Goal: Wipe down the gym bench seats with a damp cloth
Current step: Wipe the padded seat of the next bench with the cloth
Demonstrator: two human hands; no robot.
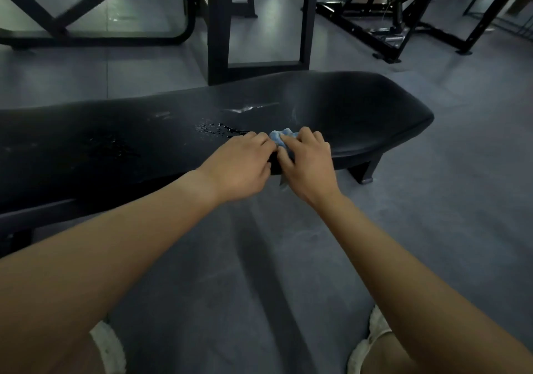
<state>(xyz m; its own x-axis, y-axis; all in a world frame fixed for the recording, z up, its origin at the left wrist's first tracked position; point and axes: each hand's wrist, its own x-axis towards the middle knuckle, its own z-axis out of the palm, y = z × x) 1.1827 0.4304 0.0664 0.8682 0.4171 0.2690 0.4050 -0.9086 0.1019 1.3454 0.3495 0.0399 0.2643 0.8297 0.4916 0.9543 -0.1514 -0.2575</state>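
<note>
One blue cloth (280, 138) lies bunched on the near edge of the black bench (354, 108), toward its right end. The left hand (240, 165) pinches the cloth's left side with curled fingers. The right hand (307, 164) grips its right side, fingers bent over the top and thumb underneath. The two hands are almost touching, knuckles up. Just left of the cloth, water drops (212, 129) bead on the padding, and a pale wet streak (252, 108) lies farther back. A bench leg (364, 173) stands on the grey floor (432, 223) below the right end. Two white shoes (111, 347) show at the bottom. Black machine frames (219, 27) stand behind the bench.
</note>
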